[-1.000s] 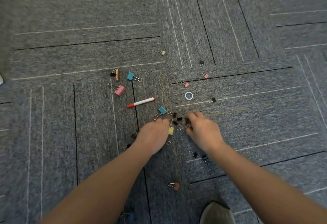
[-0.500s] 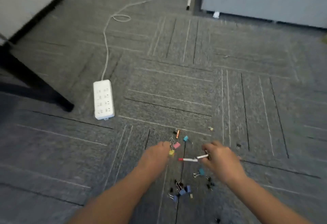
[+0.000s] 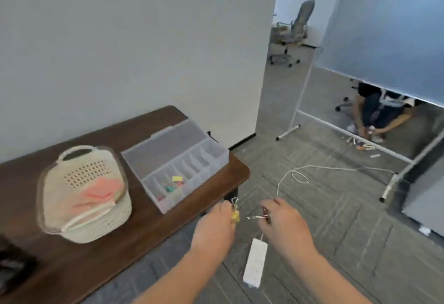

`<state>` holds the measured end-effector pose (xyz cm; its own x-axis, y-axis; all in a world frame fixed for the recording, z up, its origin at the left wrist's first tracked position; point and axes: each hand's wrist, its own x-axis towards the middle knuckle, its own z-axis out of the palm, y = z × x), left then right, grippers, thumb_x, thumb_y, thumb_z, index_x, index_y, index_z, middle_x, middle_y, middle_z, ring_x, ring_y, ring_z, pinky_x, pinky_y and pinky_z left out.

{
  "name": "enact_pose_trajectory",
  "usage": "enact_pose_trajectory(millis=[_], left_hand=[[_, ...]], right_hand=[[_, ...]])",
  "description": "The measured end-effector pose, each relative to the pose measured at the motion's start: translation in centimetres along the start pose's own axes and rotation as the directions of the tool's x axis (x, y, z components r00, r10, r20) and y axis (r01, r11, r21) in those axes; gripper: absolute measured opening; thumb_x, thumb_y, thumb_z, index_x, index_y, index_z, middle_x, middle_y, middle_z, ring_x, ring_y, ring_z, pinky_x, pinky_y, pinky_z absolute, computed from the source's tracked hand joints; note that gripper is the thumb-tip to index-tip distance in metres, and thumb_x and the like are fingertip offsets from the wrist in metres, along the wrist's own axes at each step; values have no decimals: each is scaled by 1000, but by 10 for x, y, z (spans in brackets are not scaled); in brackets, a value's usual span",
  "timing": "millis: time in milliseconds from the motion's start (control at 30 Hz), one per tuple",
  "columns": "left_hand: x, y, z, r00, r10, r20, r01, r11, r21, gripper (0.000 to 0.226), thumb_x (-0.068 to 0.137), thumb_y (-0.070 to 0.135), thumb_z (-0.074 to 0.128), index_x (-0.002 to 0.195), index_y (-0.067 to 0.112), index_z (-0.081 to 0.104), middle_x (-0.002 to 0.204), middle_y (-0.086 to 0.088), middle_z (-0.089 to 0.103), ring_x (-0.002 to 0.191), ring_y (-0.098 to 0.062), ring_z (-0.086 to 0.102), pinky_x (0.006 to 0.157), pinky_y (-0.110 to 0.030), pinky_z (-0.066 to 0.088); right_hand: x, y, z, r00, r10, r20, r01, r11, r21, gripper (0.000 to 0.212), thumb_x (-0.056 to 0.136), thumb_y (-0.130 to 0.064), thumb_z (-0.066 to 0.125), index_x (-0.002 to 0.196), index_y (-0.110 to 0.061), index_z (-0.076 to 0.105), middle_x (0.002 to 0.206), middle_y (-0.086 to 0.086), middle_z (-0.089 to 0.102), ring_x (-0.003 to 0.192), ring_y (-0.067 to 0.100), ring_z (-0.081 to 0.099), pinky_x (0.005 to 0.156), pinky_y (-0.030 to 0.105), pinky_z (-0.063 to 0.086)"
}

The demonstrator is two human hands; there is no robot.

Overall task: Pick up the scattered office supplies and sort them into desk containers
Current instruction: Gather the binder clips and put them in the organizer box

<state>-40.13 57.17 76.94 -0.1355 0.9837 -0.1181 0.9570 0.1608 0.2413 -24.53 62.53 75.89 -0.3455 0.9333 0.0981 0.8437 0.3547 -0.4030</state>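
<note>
The yellow binder clip (image 3: 235, 216) is hanging pinched in the left hand (image 3: 214, 228), its wire handles sticking up above the fingertips. The right hand (image 3: 284, 225) is closed on a dark binder clip (image 3: 266, 216), whose silver wire handles are pointing toward the left grip; whether more clips are tucked in that palm cannot be told. Both grips are clamped together on their loads, neither one spread apart.

What is changing is the setting: a second ago both hands were down among the scattered clips and the red pen on the carpet, and now the person is rising and turning, so the carpet litter is dropping out of view and the counter (image 3: 134, 229) is coming in to the left of the grips. This is read as the pick-up phase giving way to the carry-and-sort phase.

Just ahead and to the left of the left grip, the clear compartment organizer (image 3: 192, 162) is standing with its lid open; a few yellow, green and pink clips are already lying in its near cells. Farther left of it, a cream woven basket (image 3: 96, 222) is sitting on the counter with pink paper inside. Below and between the two grips, a white power strip (image 3: 255, 266) is lying on the floor, its cable looping away beyond the right grip. The picture is motion-blurred, so finer detail is not readable.
</note>
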Motion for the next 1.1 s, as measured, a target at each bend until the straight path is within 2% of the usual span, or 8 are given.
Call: enact_pose_trajectory(millis=[167,300,400,600,733,833,967,1100], left_hand=[[30,-75,-92,971,-232,-65,223,967,-124,24,96,16,47,120,15,46,113,-6,63,98,-18,65,84,-32,53],[66,-123,-94,945,-326,-7,321,933,-163,26,96,14,46,121,8,50,113,-10,63,101,-24,62,78,-30,48],[86,-147,-77,945,-328,15,328,939,-104,22,94,9,50,115,9,54,109,-9,65,97,-20,65,73,-26,47],[113,-169,-50,946,-321,55,324,943,-78,20,90,4,54,109,9,59,103,-9,66,92,-21,65,75,-30,53],[127,-163,-48,945,-327,-17,317,927,-202,36,87,16,64,120,15,51,108,-6,59,91,-20,65,74,-30,56],[130,-159,-46,950,-304,-73,280,931,-235,52,85,19,65,130,16,39,124,-7,43,108,-22,54,81,-30,52],[121,-165,-48,960,-225,-169,197,966,-166,25,91,26,53,114,18,48,115,-3,45,103,-17,42,87,-31,44],[112,-158,-51,964,-102,-247,56,981,-187,7,94,25,48,97,23,54,100,4,52,86,-6,44,79,-22,45]], right_hand=[[96,-111,-22,982,-188,10,187,982,30,26,86,-28,61,111,-21,64,104,1,59,93,23,61,71,31,45],[153,-159,11,955,-291,61,290,957,20,17,91,-32,61,103,-20,62,93,-3,57,74,11,54,56,14,31],[187,-170,49,945,-307,114,311,950,-14,14,91,-29,61,101,-19,60,91,-2,57,75,13,56,62,19,41],[216,-162,98,922,-324,211,348,933,-93,15,92,-31,60,104,-23,57,92,-6,53,81,15,58,66,25,43],[226,-160,103,925,-285,253,304,952,-36,32,93,-36,59,123,-26,55,115,-2,58,98,18,62,77,26,48],[228,-158,100,909,-252,333,239,968,79,46,93,-44,56,136,-30,46,131,-2,54,111,19,58,89,33,51],[218,-148,85,907,-274,320,241,961,138,32,95,-26,56,127,-25,56,129,-6,58,112,11,55,93,26,47],[199,-132,57,948,-274,161,248,955,160,23,95,-14,53,114,-21,62,113,-6,61,104,8,55,85,17,43]])
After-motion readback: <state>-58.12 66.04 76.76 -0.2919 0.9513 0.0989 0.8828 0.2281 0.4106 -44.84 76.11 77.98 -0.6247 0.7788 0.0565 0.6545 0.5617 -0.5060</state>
